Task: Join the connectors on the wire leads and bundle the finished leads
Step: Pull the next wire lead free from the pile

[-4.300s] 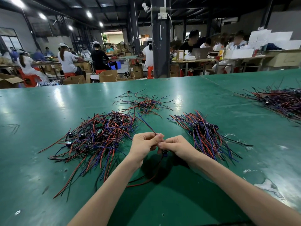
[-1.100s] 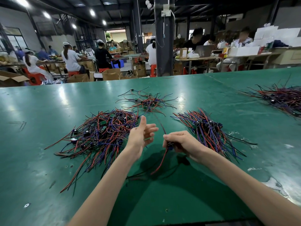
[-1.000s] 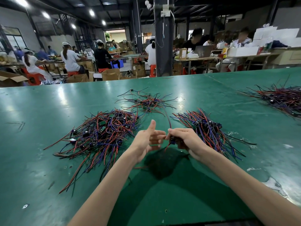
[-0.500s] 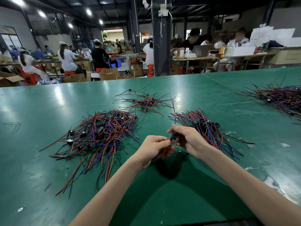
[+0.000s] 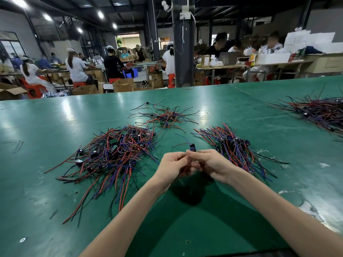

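My left hand (image 5: 173, 165) and my right hand (image 5: 211, 162) meet above the green table (image 5: 55, 210), fingertips together. Between them they pinch a wire lead with small dark connectors (image 5: 192, 147) that stick up just above the fingertips. Red and dark wire ends hang below my left palm. A large loose pile of red, blue and black leads (image 5: 111, 154) lies to the left of my hands. A tidier pile of leads (image 5: 233, 147) lies just right of my right hand.
A small scattered pile of leads (image 5: 165, 115) lies farther back on the table. Another heap (image 5: 319, 112) sits at the far right edge. Beyond the table stand a dark pillar (image 5: 182, 52), other workers on stools and cardboard boxes.
My left hand had opened and drawn away from the lead, then came back. Both hands now pinch the lead together, slightly lower and closer to me than half a second ago.
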Motion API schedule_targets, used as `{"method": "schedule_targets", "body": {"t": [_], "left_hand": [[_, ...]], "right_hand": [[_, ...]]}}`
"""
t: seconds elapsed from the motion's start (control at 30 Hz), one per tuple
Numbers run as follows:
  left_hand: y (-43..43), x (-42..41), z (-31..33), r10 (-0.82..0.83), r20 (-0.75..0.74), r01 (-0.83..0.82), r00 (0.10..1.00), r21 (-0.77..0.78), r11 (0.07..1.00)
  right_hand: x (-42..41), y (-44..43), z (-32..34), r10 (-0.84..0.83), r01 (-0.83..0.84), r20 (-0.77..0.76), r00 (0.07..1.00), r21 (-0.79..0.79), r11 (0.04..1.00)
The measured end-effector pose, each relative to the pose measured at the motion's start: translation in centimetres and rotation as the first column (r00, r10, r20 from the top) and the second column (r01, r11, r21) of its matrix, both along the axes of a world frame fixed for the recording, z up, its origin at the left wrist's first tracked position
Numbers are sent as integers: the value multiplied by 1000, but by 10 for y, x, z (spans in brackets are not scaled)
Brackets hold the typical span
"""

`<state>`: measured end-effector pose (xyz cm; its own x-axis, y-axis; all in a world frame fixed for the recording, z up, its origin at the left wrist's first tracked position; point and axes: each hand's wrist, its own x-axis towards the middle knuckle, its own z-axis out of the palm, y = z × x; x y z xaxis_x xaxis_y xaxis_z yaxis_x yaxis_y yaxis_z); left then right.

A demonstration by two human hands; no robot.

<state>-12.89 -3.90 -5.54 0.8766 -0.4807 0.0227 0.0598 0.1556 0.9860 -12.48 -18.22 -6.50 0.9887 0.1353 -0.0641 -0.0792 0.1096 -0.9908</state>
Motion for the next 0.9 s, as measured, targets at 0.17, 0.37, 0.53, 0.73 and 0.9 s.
{"method": "schedule_targets", "body": {"t": [0.17,0.37,0.53,0.73,0.9], "left_hand": [[-1,-1,2,-58,-39,60,998,40,997],[0,-3,4,-79,-12,80,997,105,991],[-1,-4,5,-58,34,54,998,123,991],[-2,-5,4,-101,8,100,995,100,990],[1,-5,4,-133,51,126,990,111,986]], "right_hand": [[0,1,-1,-46,47,-12,999,109,993],[-2,2,3,-56,60,-29,998,164,985],[-6,5,6,8,-5,-31,999,105,994],[-7,6,6,13,-14,11,1000,112,994],[-6,4,8,-19,21,-10,1000,132,991]]}}
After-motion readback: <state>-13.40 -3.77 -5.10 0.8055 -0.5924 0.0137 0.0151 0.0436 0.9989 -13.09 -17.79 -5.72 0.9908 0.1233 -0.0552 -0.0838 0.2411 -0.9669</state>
